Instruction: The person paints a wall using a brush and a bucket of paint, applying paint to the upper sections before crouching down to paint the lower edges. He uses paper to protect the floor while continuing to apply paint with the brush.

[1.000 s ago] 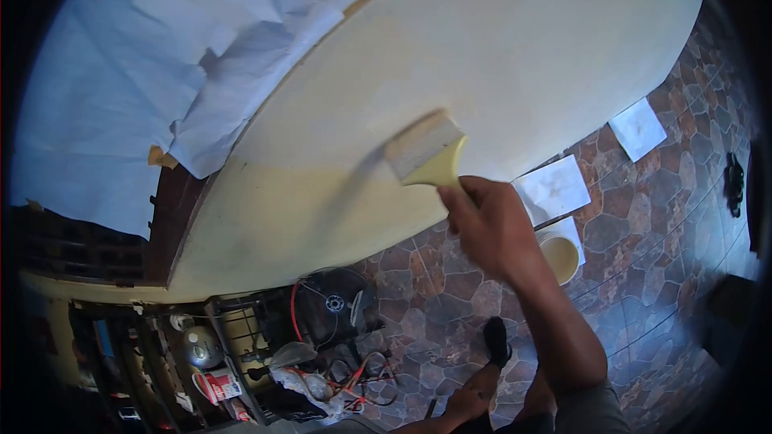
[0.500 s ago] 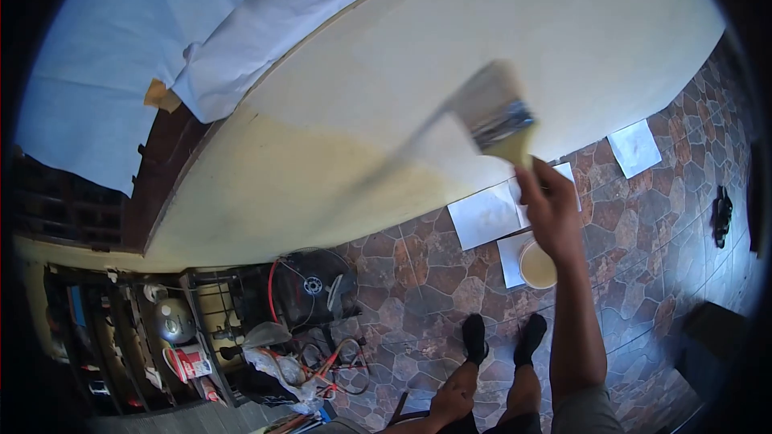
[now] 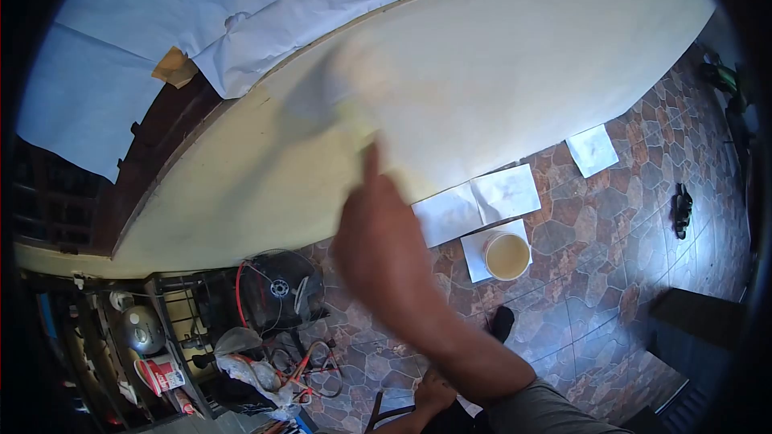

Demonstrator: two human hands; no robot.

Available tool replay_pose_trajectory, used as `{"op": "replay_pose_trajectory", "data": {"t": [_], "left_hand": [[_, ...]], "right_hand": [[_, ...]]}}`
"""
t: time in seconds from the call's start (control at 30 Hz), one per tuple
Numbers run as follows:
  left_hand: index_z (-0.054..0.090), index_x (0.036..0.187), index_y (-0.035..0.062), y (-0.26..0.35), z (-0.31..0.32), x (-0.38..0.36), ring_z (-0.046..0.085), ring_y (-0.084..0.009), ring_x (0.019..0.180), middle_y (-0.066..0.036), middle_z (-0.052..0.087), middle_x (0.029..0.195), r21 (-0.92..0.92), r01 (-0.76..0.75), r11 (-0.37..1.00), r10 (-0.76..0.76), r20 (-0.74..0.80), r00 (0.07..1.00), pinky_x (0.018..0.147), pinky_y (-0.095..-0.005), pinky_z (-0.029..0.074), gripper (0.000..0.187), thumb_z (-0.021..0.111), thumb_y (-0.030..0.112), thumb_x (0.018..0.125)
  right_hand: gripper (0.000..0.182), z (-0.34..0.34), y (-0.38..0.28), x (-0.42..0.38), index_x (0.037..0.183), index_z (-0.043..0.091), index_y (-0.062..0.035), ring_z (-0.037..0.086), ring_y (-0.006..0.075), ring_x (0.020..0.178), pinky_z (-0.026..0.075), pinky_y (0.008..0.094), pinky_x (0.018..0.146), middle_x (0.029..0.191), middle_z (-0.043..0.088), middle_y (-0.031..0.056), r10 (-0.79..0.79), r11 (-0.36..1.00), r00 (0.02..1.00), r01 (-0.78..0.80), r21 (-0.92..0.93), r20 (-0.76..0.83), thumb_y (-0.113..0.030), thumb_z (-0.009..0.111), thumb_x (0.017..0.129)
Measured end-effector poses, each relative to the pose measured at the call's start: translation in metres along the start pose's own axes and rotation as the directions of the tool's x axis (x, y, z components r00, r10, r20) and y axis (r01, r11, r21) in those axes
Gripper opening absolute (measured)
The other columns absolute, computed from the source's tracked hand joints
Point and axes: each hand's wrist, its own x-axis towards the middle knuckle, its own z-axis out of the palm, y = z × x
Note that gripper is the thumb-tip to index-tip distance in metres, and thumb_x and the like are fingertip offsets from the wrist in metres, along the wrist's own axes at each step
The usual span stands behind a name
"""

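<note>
My right hand [image 3: 379, 233] is closed on the handle of a wide paintbrush [image 3: 358, 104], which is blurred by motion against the wall [image 3: 490, 56]. The wall looks whiter to the right of the brush and yellower at the lower left. Low in the view, my left hand [image 3: 435, 392] rests near my lap, its fingers too small and partly covered to read. A round tub of pale paint [image 3: 507, 256] stands on a white sheet on the stone-patterned floor.
White paper [image 3: 145, 24] covers the area above the wall's edge. More sheets [image 3: 504, 193] lie along the wall's foot. A black fan [image 3: 279, 288] and a cluttered rack [image 3: 161, 329] stand lower left. A dark box [image 3: 696, 325] is at right.
My right hand has swept the brush left and up along the wall. The view has shifted, so the tub and the floor sheets appear farther left.
</note>
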Motion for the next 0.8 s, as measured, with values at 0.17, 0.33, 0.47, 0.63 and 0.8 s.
{"op": "replay_pose_trajectory", "data": {"t": [0.17,0.33,0.47,0.63,0.8], "left_hand": [[0.060,0.137,0.0237,-0.061,0.067,0.031,0.052,-0.0351,0.131,-0.014,0.048,0.149,0.114,0.113,0.987,-0.113,-0.007,0.994,0.108,-0.0435,0.044,0.055,0.052,0.042,0.085],[0.067,0.128,0.0197,-0.038,0.048,0.018,0.051,-0.0367,0.131,-0.018,0.052,0.144,0.209,0.200,0.957,-0.231,0.134,0.964,0.110,-0.0437,0.042,0.053,0.053,0.041,0.082],[0.072,0.118,0.0209,-0.045,0.059,0.019,0.060,-0.0445,0.116,-0.017,0.062,0.130,0.252,0.117,0.961,-0.135,0.058,0.989,0.103,-0.0507,0.047,0.042,0.053,0.040,0.085],[0.073,0.117,0.0177,-0.046,0.056,0.020,0.060,-0.0447,0.117,-0.019,0.059,0.134,0.212,0.100,0.972,-0.113,0.048,0.992,0.103,-0.0497,0.047,0.044,0.057,0.041,0.083],[0.074,0.114,0.0161,-0.042,0.058,0.020,0.060,-0.0430,0.117,-0.020,0.060,0.134,0.237,0.094,0.967,-0.108,0.047,0.993,0.104,-0.0483,0.046,0.045,0.059,0.043,0.081]], "right_hand": [[0.052,0.004,0.007,-0.007,0.143,0.036,0.0076,0.065,0.0433,0.072,0.053,0.0510,0.067,0.090,0.063,0.0273,-0.142,0.990,0.929,0.141,0.030,0.340,-0.014,0.051,0.098],[0.040,-0.113,0.057,0.070,0.130,0.060,0.0024,0.065,0.0183,0.075,0.052,0.0351,0.073,0.095,0.070,0.0230,-0.312,0.936,0.906,0.345,-0.074,0.285,-0.017,0.063,0.096],[0.039,-0.222,0.085,0.092,0.125,0.064,0.0024,0.061,0.0218,0.066,0.049,0.0369,0.067,0.082,0.069,0.0154,-0.192,0.933,0.977,0.210,-0.292,0.090,-0.020,0.061,0.093],[0.041,-0.288,0.111,0.090,0.136,0.060,-0.0050,0.035,0.0015,0.042,0.028,0.0219,0.037,0.073,0.055,-0.0026,0.147,0.937,0.962,-0.210,-0.280,-0.228,-0.020,0.058,0.098],[0.039,-0.316,0.167,0.116,0.129,0.065,-0.0058,0.051,0.0132,0.059,0.041,0.0345,0.055,0.073,0.059,0.0028,0.062,0.888,0.839,-0.293,-0.353,-0.541,-0.021,0.057,0.094]]}}
